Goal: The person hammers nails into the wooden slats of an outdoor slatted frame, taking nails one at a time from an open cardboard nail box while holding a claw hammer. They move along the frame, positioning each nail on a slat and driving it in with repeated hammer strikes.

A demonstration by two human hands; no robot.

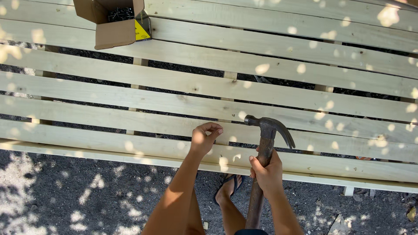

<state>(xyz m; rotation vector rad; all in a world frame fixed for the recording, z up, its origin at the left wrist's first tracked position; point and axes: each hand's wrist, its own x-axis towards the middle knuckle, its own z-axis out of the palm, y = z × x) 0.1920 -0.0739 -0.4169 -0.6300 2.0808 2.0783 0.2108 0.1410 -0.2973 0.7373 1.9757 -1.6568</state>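
Outdoors, slatted wood planks [130, 87] w/ gaps, dark gravel [87, 191] below

The left hand [204, 138] pinches something too small to tell; hammer [264, 150] handle's end cut off.

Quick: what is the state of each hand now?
Left hand: fingers pinched together on a plank; what they hold cannot be told.
Right hand: closed around the hammer handle.
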